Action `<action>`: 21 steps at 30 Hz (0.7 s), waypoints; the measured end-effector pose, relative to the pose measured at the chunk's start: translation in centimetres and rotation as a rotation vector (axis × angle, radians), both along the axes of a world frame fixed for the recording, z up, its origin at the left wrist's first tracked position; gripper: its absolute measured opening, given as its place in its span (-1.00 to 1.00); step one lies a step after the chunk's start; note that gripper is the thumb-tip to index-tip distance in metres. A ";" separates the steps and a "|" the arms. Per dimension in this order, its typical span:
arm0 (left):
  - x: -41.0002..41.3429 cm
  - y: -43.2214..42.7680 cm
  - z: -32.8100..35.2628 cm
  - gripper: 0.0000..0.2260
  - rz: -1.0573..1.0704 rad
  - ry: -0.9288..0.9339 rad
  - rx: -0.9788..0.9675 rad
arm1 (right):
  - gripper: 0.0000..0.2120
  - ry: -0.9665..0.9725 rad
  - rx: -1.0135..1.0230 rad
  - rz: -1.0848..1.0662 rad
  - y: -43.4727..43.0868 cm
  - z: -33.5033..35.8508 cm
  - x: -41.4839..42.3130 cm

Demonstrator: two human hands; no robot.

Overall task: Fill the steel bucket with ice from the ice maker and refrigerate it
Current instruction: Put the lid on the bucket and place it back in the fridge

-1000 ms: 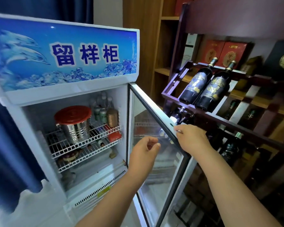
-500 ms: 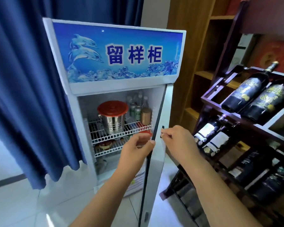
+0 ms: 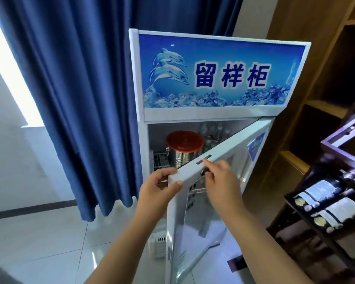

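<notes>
The steel bucket (image 3: 182, 158) with a red lid (image 3: 184, 140) stands on the top wire shelf inside the white display fridge (image 3: 217, 113). The glass fridge door (image 3: 230, 160) stands partly swung across the opening and hides the bucket's right side. My left hand (image 3: 159, 186) grips the door's free edge, thumb on the front, fingers behind. My right hand (image 3: 221, 177) rests on the door frame by the lock, fingers pinched at what looks like a small key; I cannot tell for sure.
A blue curtain (image 3: 80, 99) hangs left of the fridge. A dark wooden wine rack (image 3: 326, 201) with lying bottles stands at the right, wooden shelving behind it. White floor tiles (image 3: 49, 242) lie below, at the left.
The door has swung from wide open to partly across the opening. Both hands moved with it, and my view shifted left and back.
</notes>
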State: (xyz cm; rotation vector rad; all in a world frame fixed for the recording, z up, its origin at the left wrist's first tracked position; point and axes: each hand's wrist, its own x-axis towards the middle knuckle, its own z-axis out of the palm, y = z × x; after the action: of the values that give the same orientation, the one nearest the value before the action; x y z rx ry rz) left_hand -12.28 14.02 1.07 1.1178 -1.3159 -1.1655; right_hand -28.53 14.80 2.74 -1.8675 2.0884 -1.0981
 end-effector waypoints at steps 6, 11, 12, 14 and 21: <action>2.5 -5.3 -0.5 -0.68 0.165 -0.040 -0.087 | -0.58 -0.047 -0.026 0.042 -4.2 -0.6 2.8; 3.7 -9.8 -0.2 -0.69 0.227 0.005 -0.076 | -0.56 -0.104 -0.035 0.086 -7.9 -0.8 4.7; 3.9 -10.8 -0.2 -0.68 0.234 0.016 -0.062 | -0.56 -0.106 -0.032 0.085 -8.6 -0.9 5.0; 4.5 -12.6 -0.1 -0.65 0.246 0.027 -0.031 | -0.54 -0.103 -0.014 0.088 -9.8 -1.0 5.7; 5.6 -18.2 -0.2 -0.81 0.311 0.006 0.003 | -0.48 -0.021 0.066 0.102 -14.2 -1.7 7.3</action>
State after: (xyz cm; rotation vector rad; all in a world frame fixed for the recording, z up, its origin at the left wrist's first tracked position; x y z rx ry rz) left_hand -6.64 -4.22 0.92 1.2690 -1.0887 -0.9395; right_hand -21.22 0.59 1.08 -1.8998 1.9696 -1.0092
